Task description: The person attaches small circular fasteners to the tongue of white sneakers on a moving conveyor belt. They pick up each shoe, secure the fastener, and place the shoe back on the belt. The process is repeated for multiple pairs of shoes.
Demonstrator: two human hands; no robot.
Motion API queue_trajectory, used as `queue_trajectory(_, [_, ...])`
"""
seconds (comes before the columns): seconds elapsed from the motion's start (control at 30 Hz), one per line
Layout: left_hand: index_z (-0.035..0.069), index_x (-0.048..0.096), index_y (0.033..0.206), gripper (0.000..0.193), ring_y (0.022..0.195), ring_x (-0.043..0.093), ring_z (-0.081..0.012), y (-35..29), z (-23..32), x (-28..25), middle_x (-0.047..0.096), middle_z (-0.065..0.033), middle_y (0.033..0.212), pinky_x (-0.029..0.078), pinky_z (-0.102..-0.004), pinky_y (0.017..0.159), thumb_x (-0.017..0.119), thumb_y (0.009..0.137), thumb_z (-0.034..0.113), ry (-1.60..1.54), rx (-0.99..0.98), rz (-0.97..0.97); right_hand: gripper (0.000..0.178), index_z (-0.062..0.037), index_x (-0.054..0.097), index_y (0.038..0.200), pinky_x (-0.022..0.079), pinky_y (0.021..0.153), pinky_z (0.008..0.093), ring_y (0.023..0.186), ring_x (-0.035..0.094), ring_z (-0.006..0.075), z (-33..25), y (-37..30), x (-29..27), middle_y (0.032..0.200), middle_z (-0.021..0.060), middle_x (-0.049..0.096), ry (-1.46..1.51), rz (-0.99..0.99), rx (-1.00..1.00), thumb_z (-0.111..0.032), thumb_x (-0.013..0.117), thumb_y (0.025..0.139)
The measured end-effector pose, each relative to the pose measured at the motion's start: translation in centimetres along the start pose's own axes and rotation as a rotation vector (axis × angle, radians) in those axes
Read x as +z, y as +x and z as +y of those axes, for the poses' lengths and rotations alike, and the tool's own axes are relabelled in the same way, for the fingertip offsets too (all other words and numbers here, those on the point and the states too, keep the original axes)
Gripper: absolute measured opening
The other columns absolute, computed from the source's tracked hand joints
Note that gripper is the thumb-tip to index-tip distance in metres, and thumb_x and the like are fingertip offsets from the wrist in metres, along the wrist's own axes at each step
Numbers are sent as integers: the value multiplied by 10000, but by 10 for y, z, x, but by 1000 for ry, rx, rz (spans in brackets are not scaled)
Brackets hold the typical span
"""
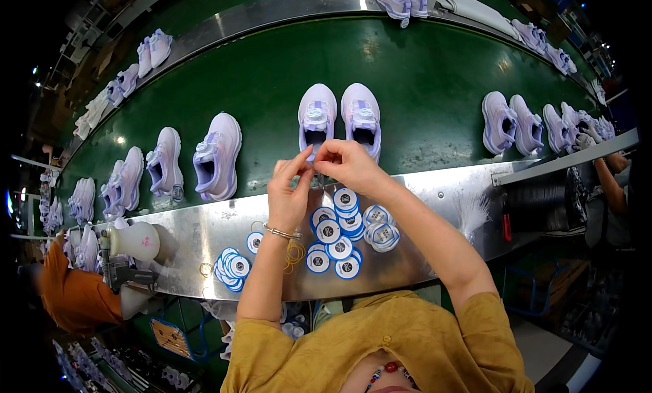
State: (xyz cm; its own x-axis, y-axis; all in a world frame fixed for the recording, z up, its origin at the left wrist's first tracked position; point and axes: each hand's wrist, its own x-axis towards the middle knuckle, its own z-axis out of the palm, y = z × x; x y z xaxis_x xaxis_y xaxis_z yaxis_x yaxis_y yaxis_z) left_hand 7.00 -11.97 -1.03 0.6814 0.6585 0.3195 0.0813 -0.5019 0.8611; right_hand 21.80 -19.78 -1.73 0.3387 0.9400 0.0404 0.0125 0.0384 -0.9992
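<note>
Both hands meet over the steel ledge, just in front of a pair of white and lilac sneakers, a left shoe [317,101] and a right shoe [360,104]. Thumb and forefinger of my left hand [288,192] are pinched together near the left shoe's heel. My right hand [350,167] pinches right beside it, its fingers curled. Whatever lies between the fingertips is too small to name. Below the hands, round blue-rimmed tags [328,231] lie in a loose pile, with grey-white round tags [382,235] beside them. Another tag stack [233,267] sits left of my left forearm.
Yellow loops [293,256] lie by my left wrist. A gun-shaped tool with a white pot [139,241] stands at left, white plastic strands [473,211] at right. More sneakers [219,155] line the green belt [272,60]. A co-worker's gloved hand [585,140] is at far right.
</note>
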Motion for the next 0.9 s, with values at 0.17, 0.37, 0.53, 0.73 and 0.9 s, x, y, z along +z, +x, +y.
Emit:
queue_trajectory(0.17, [82, 644, 1216, 429, 837, 575, -171, 1, -7, -4, 629, -57, 850, 474, -282, 774, 619, 814, -65, 39, 46, -8, 92, 8, 632, 795, 450, 596, 249, 664, 564, 95, 3, 6, -2, 708, 41, 628, -8, -27, 16, -71, 674, 779])
queue_trajectory(0.37, [56, 626, 1236, 447, 848, 581, -123, 2, -11, -9, 627, -35, 868, 461, -262, 821, 628, 811, -81, -47, -16, -23, 77, 0, 642, 782, 436, 609, 240, 682, 535, 91, -4, 11, -1, 719, 30, 606, 52, -125, 87, -65, 681, 764])
queue_trajectory(0.53, [58, 645, 1200, 393, 821, 589, -141, 3, -20, -3, 630, -65, 866, 473, -270, 796, 643, 821, -47, -108, -89, -32, 83, -5, 640, 777, 446, 638, 228, 714, 554, 71, -2, 7, -6, 739, 13, 612, 25, -98, 94, -74, 684, 792])
queue_trajectory(0.73, [1, 687, 929, 91, 795, 585, -216, -18, -9, -2, 649, -98, 850, 458, -311, 746, 649, 846, 11, 229, 84, 10, 112, 13, 653, 858, 469, 647, 264, 711, 582, 121, -24, -70, -33, 789, 65, 624, -273, 255, -158, -93, 677, 831])
queue_trajectory(0.9, [-11, 658, 999, 132, 835, 594, -210, -37, -9, -3, 648, -113, 940, 468, -312, 791, 617, 883, 37, 320, -80, 180, 71, 30, 644, 896, 485, 664, 234, 743, 600, 86, -13, -191, -141, 800, 57, 645, -468, 641, 126, -25, 649, 851])
